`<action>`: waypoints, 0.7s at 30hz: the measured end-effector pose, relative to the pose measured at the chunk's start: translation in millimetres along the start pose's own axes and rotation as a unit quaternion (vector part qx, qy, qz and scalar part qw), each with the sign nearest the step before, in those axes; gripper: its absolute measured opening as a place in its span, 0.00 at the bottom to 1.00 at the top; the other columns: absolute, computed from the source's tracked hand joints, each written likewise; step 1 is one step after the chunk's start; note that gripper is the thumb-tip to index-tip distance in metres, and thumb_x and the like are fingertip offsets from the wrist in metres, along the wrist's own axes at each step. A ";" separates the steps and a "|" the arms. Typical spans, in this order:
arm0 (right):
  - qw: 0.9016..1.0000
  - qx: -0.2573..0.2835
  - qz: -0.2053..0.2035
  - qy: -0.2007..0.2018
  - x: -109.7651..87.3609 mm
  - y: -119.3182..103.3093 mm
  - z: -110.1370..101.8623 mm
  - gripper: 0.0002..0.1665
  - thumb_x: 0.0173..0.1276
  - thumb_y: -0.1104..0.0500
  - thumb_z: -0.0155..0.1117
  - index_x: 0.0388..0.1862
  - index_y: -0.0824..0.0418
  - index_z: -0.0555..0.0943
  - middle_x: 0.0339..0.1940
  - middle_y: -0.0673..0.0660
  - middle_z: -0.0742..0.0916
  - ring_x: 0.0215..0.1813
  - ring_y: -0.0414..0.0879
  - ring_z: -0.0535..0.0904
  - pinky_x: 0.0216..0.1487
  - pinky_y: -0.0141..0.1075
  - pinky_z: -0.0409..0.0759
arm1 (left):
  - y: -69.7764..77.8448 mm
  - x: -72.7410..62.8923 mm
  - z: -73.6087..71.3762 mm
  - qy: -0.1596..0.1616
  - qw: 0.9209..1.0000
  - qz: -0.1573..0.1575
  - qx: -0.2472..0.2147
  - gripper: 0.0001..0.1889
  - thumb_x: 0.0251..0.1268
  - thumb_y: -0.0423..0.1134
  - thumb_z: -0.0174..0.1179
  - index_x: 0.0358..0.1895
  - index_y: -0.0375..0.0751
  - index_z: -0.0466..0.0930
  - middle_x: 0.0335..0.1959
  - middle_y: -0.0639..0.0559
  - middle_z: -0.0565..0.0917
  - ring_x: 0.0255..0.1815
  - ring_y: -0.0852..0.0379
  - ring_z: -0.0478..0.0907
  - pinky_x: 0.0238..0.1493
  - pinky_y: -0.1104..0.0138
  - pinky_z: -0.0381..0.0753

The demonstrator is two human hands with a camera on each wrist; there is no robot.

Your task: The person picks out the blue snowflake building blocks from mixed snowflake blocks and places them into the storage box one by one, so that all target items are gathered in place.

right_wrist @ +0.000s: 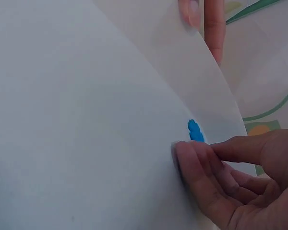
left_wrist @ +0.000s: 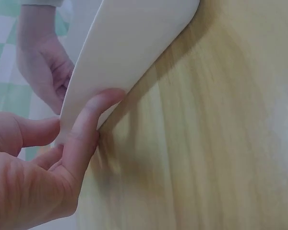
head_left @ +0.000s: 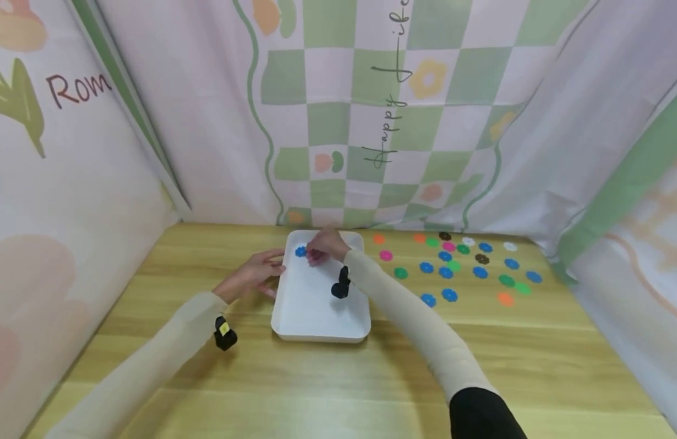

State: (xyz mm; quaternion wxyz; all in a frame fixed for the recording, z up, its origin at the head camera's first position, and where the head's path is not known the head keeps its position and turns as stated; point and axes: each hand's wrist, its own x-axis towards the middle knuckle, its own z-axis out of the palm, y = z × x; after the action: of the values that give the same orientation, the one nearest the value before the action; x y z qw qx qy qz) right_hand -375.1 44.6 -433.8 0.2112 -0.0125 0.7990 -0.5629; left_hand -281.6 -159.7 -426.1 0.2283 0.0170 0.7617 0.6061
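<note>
A white tray [head_left: 322,305] lies lengthwise on the wooden table. At its left side, my left hand [head_left: 257,272] grips the rim; in the left wrist view a bent finger [left_wrist: 86,124] lies along the outer wall. My right hand [head_left: 327,245] reaches over the far end of the tray, its thumb and fingers drawn together. From those fingertips a blue flower-shaped disc [right_wrist: 195,130] sticks out, pinched close to the tray's far left corner. Part of the disc is hidden behind the fingers.
Several flower-shaped discs in blue, green, orange, pink, brown and white are scattered right of the tray, among them a pink disc [head_left: 386,255] and a blue disc [head_left: 450,295]. A patterned curtain [head_left: 371,122] hangs along the table's back edge.
</note>
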 end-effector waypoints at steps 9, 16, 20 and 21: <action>0.994 -0.101 -0.038 -0.029 -22.5 -11.5 -40.5 0.12 0.75 0.62 0.67 0.50 0.70 0.85 0.42 0.64 0.91 0.40 0.53 0.90 0.46 0.42 0.94 | 3.4 1.7 3.3 0.003 0.999 0.021 0.024 0.32 0.80 0.26 0.47 0.83 0.32 0.51 0.80 0.27 0.60 0.72 0.30 0.72 0.30 0.62 0.93; 0.996 -0.048 -0.072 0.023 -34.6 -7.3 -79.3 0.17 0.80 0.65 0.59 0.60 0.76 0.79 0.58 0.76 0.85 0.45 0.56 0.89 0.53 0.46 0.92 | 2.6 3.2 0.5 0.004 1.000 0.008 0.025 0.32 0.80 0.26 0.48 0.83 0.33 0.52 0.79 0.26 0.62 0.70 0.30 0.74 0.32 0.61 0.94; 0.993 -0.026 -0.089 0.071 -42.6 -2.5 -104.4 0.19 0.81 0.64 0.58 0.62 0.77 0.77 0.57 0.77 0.85 0.42 0.53 0.88 0.59 0.52 0.90 | 2.4 6.9 0.1 0.001 1.000 0.009 0.027 0.32 0.80 0.26 0.48 0.83 0.34 0.53 0.78 0.26 0.63 0.68 0.31 0.76 0.35 0.60 0.94; 0.992 -0.023 -0.095 0.076 -45.2 -0.2 -110.7 0.20 0.80 0.65 0.58 0.63 0.78 0.77 0.56 0.77 0.85 0.43 0.55 0.88 0.60 0.54 0.88 | 2.7 7.8 0.3 0.001 1.000 0.008 0.029 0.32 0.80 0.26 0.48 0.83 0.34 0.53 0.78 0.26 0.64 0.67 0.31 0.76 0.35 0.60 0.94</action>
State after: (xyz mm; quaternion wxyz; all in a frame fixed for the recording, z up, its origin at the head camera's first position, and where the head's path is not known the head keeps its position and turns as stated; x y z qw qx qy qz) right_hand -372.9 155.1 -388.3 0.0952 -0.0505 0.8204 -0.5616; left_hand -289.2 -156.4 -426.2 0.2223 0.0292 0.7789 0.5857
